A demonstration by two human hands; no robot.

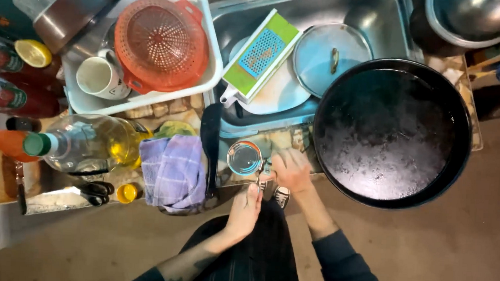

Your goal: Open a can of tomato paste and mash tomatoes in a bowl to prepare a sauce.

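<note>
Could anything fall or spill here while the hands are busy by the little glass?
Maybe. The small glass sits right at the counter edge beside the right hand; a bump might knock it off. The big black pan looks like it hangs partly past the counter, so it might tip if leaned on. The oil bottle lies on its side; if its green cap is loose, it could leak.

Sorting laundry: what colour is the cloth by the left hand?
Lilac-purple checked cloth, seen in the head view.
</note>
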